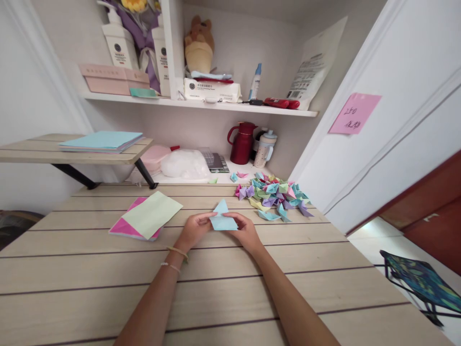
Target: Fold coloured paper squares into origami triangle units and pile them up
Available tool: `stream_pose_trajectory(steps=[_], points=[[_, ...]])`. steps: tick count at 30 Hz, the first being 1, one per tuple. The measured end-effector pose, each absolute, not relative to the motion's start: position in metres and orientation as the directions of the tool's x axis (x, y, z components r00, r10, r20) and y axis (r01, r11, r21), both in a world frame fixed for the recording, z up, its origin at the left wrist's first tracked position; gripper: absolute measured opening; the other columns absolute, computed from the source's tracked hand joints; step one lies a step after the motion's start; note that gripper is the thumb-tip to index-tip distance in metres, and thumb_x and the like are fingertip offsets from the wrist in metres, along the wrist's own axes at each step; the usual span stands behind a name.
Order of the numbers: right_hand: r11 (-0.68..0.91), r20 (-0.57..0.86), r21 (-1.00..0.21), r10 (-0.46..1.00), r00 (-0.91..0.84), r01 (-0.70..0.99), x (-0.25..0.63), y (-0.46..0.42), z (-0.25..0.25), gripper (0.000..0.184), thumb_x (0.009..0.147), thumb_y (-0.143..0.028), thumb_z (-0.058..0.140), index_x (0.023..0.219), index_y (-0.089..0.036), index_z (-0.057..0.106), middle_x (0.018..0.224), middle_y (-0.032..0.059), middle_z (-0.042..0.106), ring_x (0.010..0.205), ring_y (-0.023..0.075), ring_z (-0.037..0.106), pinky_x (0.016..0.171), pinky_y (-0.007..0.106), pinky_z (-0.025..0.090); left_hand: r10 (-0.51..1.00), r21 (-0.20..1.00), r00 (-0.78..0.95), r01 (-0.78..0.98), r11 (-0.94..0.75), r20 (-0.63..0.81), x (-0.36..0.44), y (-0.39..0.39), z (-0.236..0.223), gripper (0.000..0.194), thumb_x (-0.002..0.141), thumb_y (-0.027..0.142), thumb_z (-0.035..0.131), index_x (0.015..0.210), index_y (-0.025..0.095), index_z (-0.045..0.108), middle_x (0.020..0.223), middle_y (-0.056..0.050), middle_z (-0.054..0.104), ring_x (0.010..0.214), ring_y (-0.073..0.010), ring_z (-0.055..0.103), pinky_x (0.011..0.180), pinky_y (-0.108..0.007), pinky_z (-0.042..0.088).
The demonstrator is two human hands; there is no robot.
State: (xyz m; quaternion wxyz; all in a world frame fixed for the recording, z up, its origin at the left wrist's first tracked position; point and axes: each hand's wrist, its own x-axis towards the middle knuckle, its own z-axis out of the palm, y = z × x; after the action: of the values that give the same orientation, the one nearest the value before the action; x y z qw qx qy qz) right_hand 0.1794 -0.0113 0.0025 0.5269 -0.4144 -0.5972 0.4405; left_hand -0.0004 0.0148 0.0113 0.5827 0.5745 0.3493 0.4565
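Light-blue folded paper (223, 224): peaked at the top, with a wide, straight lower edge, plain and matte; held left of the origami pile (279, 194) and nearer the viewer.
Left hand (196, 230): pinching the paper's left side between thumb and fingers.
Right hand (245, 231): pinching its right side likewise (the thumbs cover part of the middle).
Loose sheets (154, 214): pale green over magenta, well left of the pile.
Red jug (243, 144): behind the pile, slightly left.
Speckled tumbler (265, 151): behind the pile.
Blue-topped paper stack (103, 139): on the wooden riser (29, 148), far left of the pile.
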Motion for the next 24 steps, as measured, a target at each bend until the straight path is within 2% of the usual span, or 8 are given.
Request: stream_pose_trajectory(steps=[3, 6, 8, 12, 15, 20, 24], points=[[0.238, 0.238, -0.971, 0.971, -0.017, 0.024, 0.181, -0.009, 0.0, 0.024, 0.063, -0.036, 0.069, 0.079, -0.018, 0.067, 0.081, 0.0061, 0.066, 0.071, 0.0188, 0.058, 0.062, 0.029, 0.045, 0.945, 0.995, 0.315, -0.058, -0.077, 0.092, -0.002, 0.014, 0.012, 0.033, 0.064, 0.027, 0.068, 0.094, 0.014, 0.068, 0.091, -0.008, 0.071, 0.088, -0.0227, 0.064, 0.087, -0.036, 0.046], [0.23, 0.23, -0.973, 0.973, 0.031, 0.007, 0.182, -0.008, 0.0, 0.023, 0.065, -0.038, 0.068, 0.072, -0.016, 0.066, 0.077, 0.0062, 0.066, 0.068, 0.0177, 0.058, 0.063, 0.029, 0.045, 0.959, 0.994, 0.269, 0.025, -0.102, 0.092, -0.003, 0.015, 0.012, 0.029, 0.065, 0.028, 0.066, 0.091, 0.015, 0.069, 0.091, -0.007, 0.071, 0.091, -0.0233, 0.063, 0.086, -0.034, 0.047], [0.241, 0.241, -0.97, 0.97, 0.006, -0.007, 0.181, -0.01, 0.001, 0.026, 0.063, -0.037, 0.07, 0.08, -0.017, 0.067, 0.079, 0.0055, 0.066, 0.068, 0.0164, 0.057, 0.061, 0.027, 0.045, 0.96, 0.996, 0.267, 0.004, -0.089, 0.084, -0.003, 0.015, 0.011, 0.034, 0.064, 0.029, 0.067, 0.095, 0.014, 0.068, 0.092, -0.008, 0.07, 0.092, -0.0239, 0.063, 0.086, -0.035, 0.047], [0.213, 0.21, -0.977, 0.968, -0.138, 0.01, 0.178, -0.013, 0.004, 0.051, 0.057, -0.033, 0.075, 0.105, -0.019, 0.062, 0.069, 0.0, 0.061, 0.053, 0.0098, 0.049, 0.047, 0.021, 0.038, 0.959, 0.996, 0.274, -0.07, -0.054, 0.071, 0.0, 0.017, 0.004, 0.062, 0.056, 0.026, 0.074, 0.114, 0.013, 0.057, 0.103, -0.011, 0.067, 0.097, -0.0257, 0.061, 0.089, -0.04, 0.045], [0.207, 0.198, -0.977, 0.972, -0.13, 0.06, 0.178, -0.013, 0.003, 0.043, 0.06, -0.034, 0.073, 0.099, -0.017, 0.066, 0.06, -0.0012, 0.058, 0.049, 0.0089, 0.045, 0.045, 0.021, 0.036, 0.96, 0.995, 0.261, -0.026, -0.093, 0.096, 0.001, 0.018, 0.001, 0.069, 0.052, 0.024, 0.077, 0.117, 0.015, 0.055, 0.111, -0.012, 0.063, 0.103, -0.0265, 0.058, 0.093, -0.042, 0.042], [0.227, 0.228, -0.971, 0.974, 0.005, 0.069, 0.181, -0.009, -0.001, 0.028, 0.065, -0.035, 0.069, 0.087, -0.017, 0.069, 0.073, 0.0037, 0.065, 0.063, 0.0144, 0.054, 0.057, 0.025, 0.042, 0.966, 0.998, 0.25, -0.027, -0.063, 0.068, -0.002, 0.018, 0.004, 0.061, 0.053, 0.026, 0.077, 0.111, 0.014, 0.06, 0.107, -0.011, 0.065, 0.101, -0.0256, 0.058, 0.093, -0.041, 0.042], [0.257, 0.258, -0.963, 0.966, 0.001, 0.087, 0.182, -0.008, 0.0, 0.021, 0.064, -0.036, 0.069, 0.073, -0.017, 0.068, 0.08, 0.0045, 0.066, 0.072, 0.0171, 0.056, 0.064, 0.027, 0.043, 0.964, 0.998, 0.264, -0.06, -0.017, 0.032, -0.002, 0.017, 0.008, 0.048, 0.054, 0.027, 0.076, 0.1, 0.013, 0.066, 0.096, -0.009, 0.069, 0.091, -0.0239, 0.063, 0.088, -0.038, 0.046]])
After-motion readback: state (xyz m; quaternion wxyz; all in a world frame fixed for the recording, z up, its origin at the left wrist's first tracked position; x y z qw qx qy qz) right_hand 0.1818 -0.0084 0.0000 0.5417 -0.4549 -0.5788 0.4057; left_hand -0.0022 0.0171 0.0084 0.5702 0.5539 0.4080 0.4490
